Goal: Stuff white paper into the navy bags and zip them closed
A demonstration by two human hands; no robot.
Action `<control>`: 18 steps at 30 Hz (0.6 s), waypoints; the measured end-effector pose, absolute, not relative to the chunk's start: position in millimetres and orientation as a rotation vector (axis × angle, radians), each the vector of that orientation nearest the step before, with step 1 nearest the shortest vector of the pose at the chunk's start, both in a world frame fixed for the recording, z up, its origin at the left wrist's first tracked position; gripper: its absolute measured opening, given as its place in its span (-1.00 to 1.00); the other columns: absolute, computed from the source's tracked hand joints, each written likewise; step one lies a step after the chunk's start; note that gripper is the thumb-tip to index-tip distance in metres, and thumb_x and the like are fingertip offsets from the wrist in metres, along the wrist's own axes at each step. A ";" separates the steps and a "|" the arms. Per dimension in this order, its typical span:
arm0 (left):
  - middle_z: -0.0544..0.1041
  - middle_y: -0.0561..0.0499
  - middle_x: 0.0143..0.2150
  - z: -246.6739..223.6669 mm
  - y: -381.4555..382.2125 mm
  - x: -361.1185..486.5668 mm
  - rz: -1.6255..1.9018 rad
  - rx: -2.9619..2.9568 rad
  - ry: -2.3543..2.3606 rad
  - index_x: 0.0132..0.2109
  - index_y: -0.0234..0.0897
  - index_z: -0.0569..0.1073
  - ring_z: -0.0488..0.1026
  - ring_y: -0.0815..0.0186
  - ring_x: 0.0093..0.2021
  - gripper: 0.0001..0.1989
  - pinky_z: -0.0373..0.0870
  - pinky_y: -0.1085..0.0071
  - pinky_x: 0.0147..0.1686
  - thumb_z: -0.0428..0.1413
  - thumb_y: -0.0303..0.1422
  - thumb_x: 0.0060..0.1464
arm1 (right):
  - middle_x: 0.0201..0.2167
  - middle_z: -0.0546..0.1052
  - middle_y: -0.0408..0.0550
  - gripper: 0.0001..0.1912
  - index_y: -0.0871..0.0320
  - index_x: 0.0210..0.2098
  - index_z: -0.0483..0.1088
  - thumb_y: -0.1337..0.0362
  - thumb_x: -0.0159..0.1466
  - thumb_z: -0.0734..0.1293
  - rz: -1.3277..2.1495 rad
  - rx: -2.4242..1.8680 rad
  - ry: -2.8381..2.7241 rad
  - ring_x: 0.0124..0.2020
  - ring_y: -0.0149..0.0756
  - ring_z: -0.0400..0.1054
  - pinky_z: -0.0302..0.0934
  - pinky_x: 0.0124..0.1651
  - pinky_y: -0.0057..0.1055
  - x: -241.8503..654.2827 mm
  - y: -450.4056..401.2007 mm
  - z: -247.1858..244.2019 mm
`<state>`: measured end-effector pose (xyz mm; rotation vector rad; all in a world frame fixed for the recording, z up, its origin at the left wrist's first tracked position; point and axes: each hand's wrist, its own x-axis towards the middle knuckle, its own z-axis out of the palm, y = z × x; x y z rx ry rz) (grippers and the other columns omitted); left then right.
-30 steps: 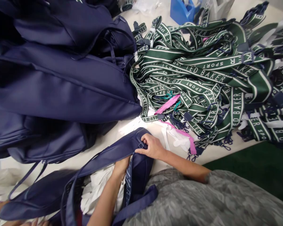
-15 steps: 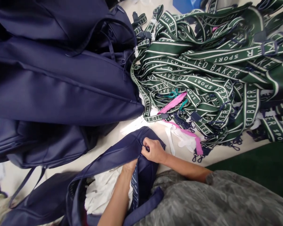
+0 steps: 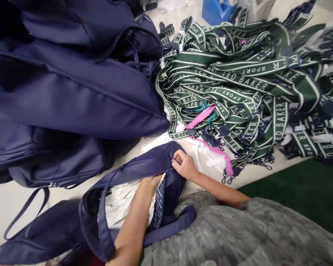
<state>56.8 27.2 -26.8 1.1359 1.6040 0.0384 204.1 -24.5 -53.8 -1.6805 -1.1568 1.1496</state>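
Observation:
A navy bag [image 3: 141,162] lies open in front of me, with crumpled white paper [image 3: 118,203] inside and a patterned lining [image 3: 158,207] along its opening. My left hand [image 3: 151,181] reaches into the opening; its fingers are hidden under the navy fabric. At the bag's right end, my right hand [image 3: 184,164] is closed with curled fingers against the fabric near the zip end. What its fingertips pinch is too small to make out.
Large navy bags [image 3: 72,92] are piled at the left. Green lettered straps [image 3: 224,81] with metal clips heap at the right, beside a pink strip [image 3: 201,117]. A blue container [image 3: 218,11] stands at the back. Another navy bag [image 3: 50,229] lies lower left.
The view has shifted slightly. My left hand sits a little deeper under the bag's edge, and my right hand has moved slightly up and right, its fingers less tightly bunched.

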 end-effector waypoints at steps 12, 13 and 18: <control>0.58 -0.12 0.00 90.0 -38.2 -7.4 0.398 1.221 1.491 0.00 -0.29 0.54 0.50 0.14 0.03 -0.65 0.33 0.15 0.15 0.10 -0.29 0.08 | -0.44 0.40 -0.14 -0.74 0.15 -0.14 0.43 0.22 0.18 0.29 0.891 -1.570 -1.490 -0.47 -0.35 0.29 0.25 -0.31 -0.38 222.0 -20.8 -59.7; 0.57 -0.12 0.01 98.6 -52.8 -16.4 0.442 1.308 1.588 0.01 -0.28 0.53 0.48 0.14 0.04 -0.65 0.33 0.15 0.16 0.07 -0.28 0.11 | -0.41 0.42 -0.11 -0.74 0.15 -0.15 0.44 0.21 0.20 0.29 0.857 -1.564 -1.524 -0.45 -0.33 0.30 0.27 -0.29 -0.36 222.8 -20.4 -57.2; 0.55 -0.06 0.02 118.3 -134.9 -44.0 0.587 1.575 1.993 0.00 -0.19 0.54 0.45 0.17 0.08 -0.69 0.29 0.21 0.19 -0.02 -0.30 0.22 | -0.26 0.48 0.00 -0.78 0.15 -0.14 0.46 0.24 0.26 0.27 0.647 -1.362 -1.653 -0.24 -0.22 0.38 0.32 -0.10 -0.24 218.8 -17.2 -11.9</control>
